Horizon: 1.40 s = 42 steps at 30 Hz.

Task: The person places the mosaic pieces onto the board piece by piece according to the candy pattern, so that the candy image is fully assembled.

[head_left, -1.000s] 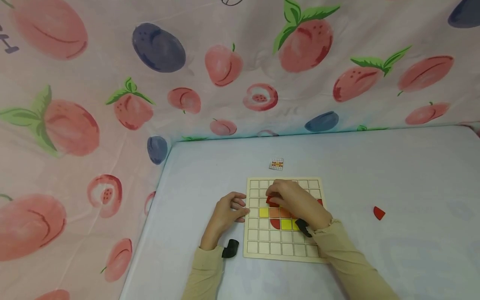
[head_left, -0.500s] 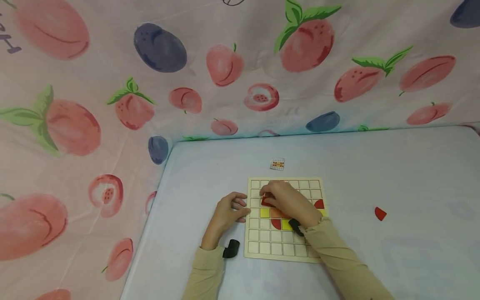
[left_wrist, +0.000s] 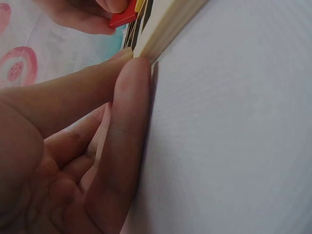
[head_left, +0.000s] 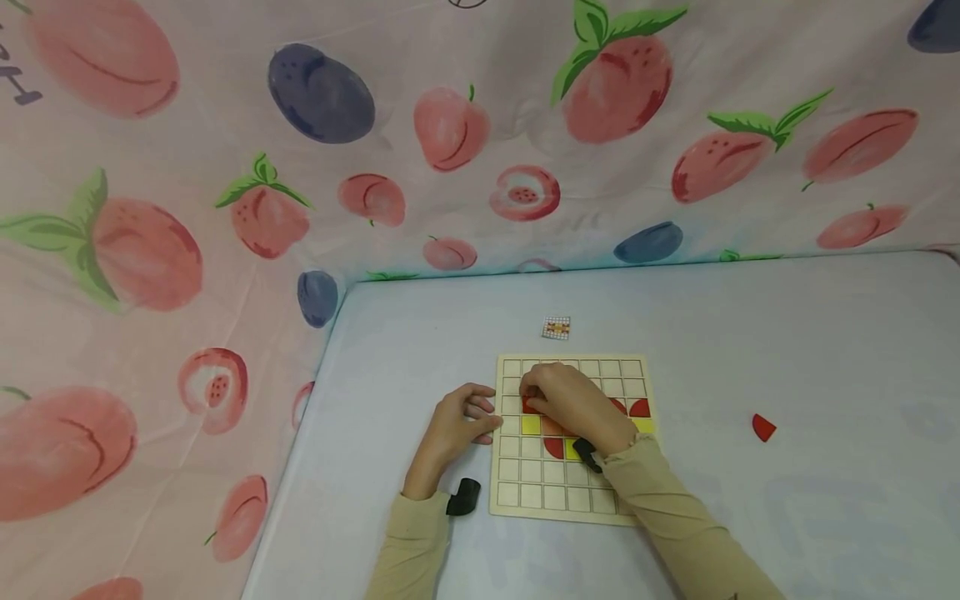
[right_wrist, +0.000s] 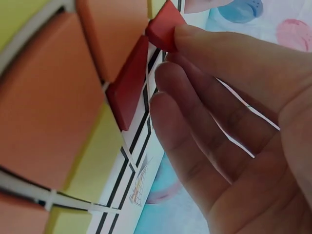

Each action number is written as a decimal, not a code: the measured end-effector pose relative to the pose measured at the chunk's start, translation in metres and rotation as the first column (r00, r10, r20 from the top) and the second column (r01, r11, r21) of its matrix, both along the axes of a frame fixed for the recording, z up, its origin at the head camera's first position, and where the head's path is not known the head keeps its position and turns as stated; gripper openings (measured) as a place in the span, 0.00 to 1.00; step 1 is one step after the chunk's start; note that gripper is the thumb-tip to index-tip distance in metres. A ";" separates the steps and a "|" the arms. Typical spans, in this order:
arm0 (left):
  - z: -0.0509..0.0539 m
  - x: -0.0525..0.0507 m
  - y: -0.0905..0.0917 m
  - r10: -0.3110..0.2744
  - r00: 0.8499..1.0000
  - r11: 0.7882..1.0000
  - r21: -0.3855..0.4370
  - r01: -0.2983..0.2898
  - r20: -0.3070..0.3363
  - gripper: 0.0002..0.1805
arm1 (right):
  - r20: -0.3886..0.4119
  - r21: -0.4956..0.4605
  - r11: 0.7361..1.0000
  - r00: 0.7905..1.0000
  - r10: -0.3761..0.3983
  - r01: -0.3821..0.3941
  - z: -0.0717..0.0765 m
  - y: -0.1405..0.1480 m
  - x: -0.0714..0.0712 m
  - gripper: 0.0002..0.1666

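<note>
A pale square grid board (head_left: pixel 517 493) lies on the table with yellow, orange and red pieces set in its middle rows. My right hand (head_left: pixel 572 402) is over the board's upper left part and pinches a red piece (right_wrist: pixel 165 27) between thumb and finger, beside a yellow square (head_left: pixel 530 425). In the right wrist view another red piece (right_wrist: pixel 129 85) sits in the grid close to the held one. My left hand (head_left: pixel 455 423) rests at the board's left edge. Its thumb and a fingertip touch that edge, with the fingers loosely bent.
Behind the board lies a small pattern card (head_left: pixel 557 327). One loose red quarter-circle piece (head_left: pixel 763 427) is on the white table at the right. A fruit-print cloth (head_left: pixel 450 208) hangs at the back and left. Black devices (head_left: pixel 463 497) sit at both wrists.
My right hand has shifted slightly left with the red piece and lowered it toward the grid, uncovering red and yellow pieces at the board's right side. The left hand stays at the edge.
</note>
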<state>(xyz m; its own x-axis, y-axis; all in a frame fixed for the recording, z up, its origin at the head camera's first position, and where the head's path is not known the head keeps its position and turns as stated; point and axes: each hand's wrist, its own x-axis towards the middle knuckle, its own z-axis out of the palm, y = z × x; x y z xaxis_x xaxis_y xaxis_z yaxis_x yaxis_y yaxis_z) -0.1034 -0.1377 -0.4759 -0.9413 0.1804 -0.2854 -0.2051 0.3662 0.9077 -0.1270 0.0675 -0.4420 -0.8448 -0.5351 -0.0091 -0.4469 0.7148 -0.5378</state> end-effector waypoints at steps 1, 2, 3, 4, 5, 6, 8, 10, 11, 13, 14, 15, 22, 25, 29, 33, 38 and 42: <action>0.000 0.000 0.000 0.000 1.000 1.000 0.001 0.000 0.001 0.23 | 0.001 0.006 1.000 1.000 -0.001 0.001 0.000 0.000 0.000 0.01; 0.001 0.000 0.000 0.002 1.000 1.000 0.002 -0.002 0.002 0.23 | 0.002 0.011 1.000 1.000 -0.003 0.003 0.000 -0.001 0.000 0.01; 0.001 0.000 0.000 0.002 1.000 1.000 0.001 -0.002 0.002 0.23 | 0.003 0.013 1.000 1.000 -0.004 0.004 0.000 -0.001 0.000 0.01; 0.001 0.000 0.000 0.003 1.000 1.000 0.000 -0.003 0.003 0.23 | 0.001 0.018 1.000 1.000 -0.004 0.004 -0.001 -0.001 0.000 0.01; 0.001 0.000 0.000 0.004 1.000 1.000 -0.001 -0.004 0.003 0.23 | -0.001 0.021 1.000 1.000 -0.003 0.003 -0.001 -0.001 0.000 0.01; 0.001 0.000 0.000 0.004 1.000 1.000 -0.002 -0.004 0.002 0.23 | -0.003 0.024 1.000 1.000 -0.003 0.003 -0.001 -0.001 0.000 0.01; 0.001 0.000 0.001 0.004 1.000 1.000 -0.004 -0.004 0.001 0.23 | -0.007 0.028 1.000 1.000 -0.004 0.004 -0.001 -0.002 0.000 0.02; 0.000 0.000 0.000 0.006 1.000 1.000 -0.003 -0.006 0.004 0.23 | -0.011 0.033 0.999 1.000 -0.005 0.005 -0.001 -0.002 0.000 0.03; 0.000 0.000 0.000 0.006 1.000 1.000 -0.001 -0.006 0.005 0.23 | -0.010 0.035 0.999 1.000 -0.007 0.007 -0.001 -0.002 0.000 0.03; 0.000 0.000 0.000 0.006 1.000 1.000 0.000 -0.006 0.008 0.23 | -0.009 0.042 0.999 1.000 -0.012 0.012 -0.001 -0.002 0.000 0.03; 0.000 0.000 0.000 0.006 1.000 1.000 0.000 -0.006 0.009 0.23 | -0.008 0.044 0.999 1.000 -0.014 0.014 0.000 -0.002 0.000 0.04; 0.000 0.000 0.000 0.006 1.000 1.000 0.001 -0.007 0.009 0.23 | -0.009 0.045 0.999 1.000 -0.015 0.015 0.000 -0.002 0.001 0.04; 0.000 0.001 -0.001 0.006 1.000 1.000 -0.003 -0.006 0.000 0.23 | -0.006 0.032 0.999 1.000 -0.026 0.026 0.007 0.003 0.003 0.08; 0.000 0.001 0.000 0.004 1.000 1.000 -0.003 -0.004 -0.002 0.23 | -0.004 0.031 0.999 0.999 -0.044 0.044 0.011 0.007 0.005 0.08; 0.000 0.001 0.000 0.004 1.000 1.000 0.000 -0.004 -0.003 0.23 | -0.028 0.040 0.998 0.998 -0.055 0.056 0.017 0.013 0.008 0.09; 0.001 0.001 0.001 0.006 1.000 1.000 -0.002 -0.006 -0.003 0.23 | -0.053 0.041 0.997 0.997 -0.060 0.062 0.021 0.019 0.012 0.09; 0.001 0.001 0.001 0.004 1.000 1.000 0.002 -0.004 -0.004 0.23 | -0.105 0.026 0.998 0.993 -0.049 0.052 0.024 0.030 0.016 0.08; 0.000 0.001 0.001 0.003 1.000 1.000 0.003 -0.003 -0.007 0.23 | -0.135 0.023 0.998 0.989 -0.051 0.054 0.027 0.038 0.020 0.09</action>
<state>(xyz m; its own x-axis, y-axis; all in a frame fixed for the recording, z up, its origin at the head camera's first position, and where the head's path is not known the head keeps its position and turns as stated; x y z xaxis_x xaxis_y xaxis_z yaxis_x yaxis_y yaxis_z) -0.1024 -0.1371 -0.4757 -0.9438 0.1785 -0.2780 -0.1994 0.3633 0.9101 -0.1065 0.1053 -0.4149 -0.8662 -0.4910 0.0930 -0.4754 0.7525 -0.4558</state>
